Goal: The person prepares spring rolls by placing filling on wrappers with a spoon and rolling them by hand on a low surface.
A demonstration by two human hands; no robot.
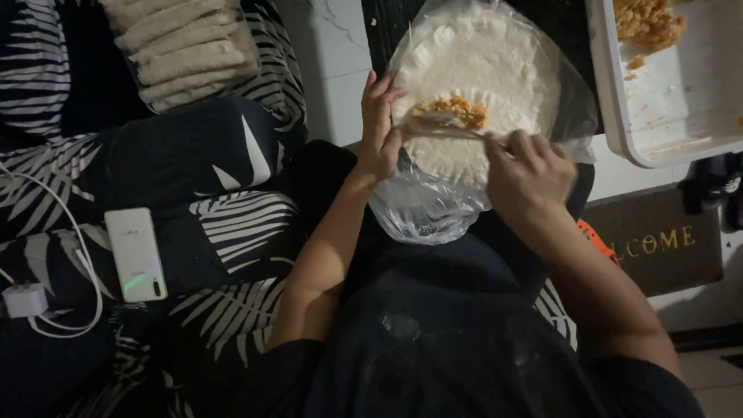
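Dark clothing [433, 340] of the person fills the bottom of the view, and both bare forearms reach up from it. Left hand [379, 128] stands with its fingers [385, 89] nearly straight, lightly closed on the left rim of a round white stack of wrappers [495, 70]. Right hand [526, 174] is curled shut around a thin utensil [445, 130], whose tip lies on the top wrapper under a small heap of orange filling [458, 111]. That heap sits just right of the left fingers and just beyond the right hand.

Clear plastic [422, 209] lies under the wrappers and spills out toward the body below both hands. Its crinkled edge leaves little free room between the two wrists. Beyond the right hand, up and to the right, a white tray [619, 101] holds more orange filling [646, 19]; its near corner comes close to the wrappers' right edge but I cannot tell if they touch.

Left of the left hand, a leaf-patterned dark cloth [224, 217] covers a soft surface. On it, well apart from the fingers, lie a white phone [135, 251], a white cable [77, 255] and a charger [23, 299]. Rolled pale pieces [186, 46] are piled in plastic at the top left. White floor tiles [333, 62] show between cloth and wrappers, and a dark doormat [658, 244] lies to the right of the right arm.
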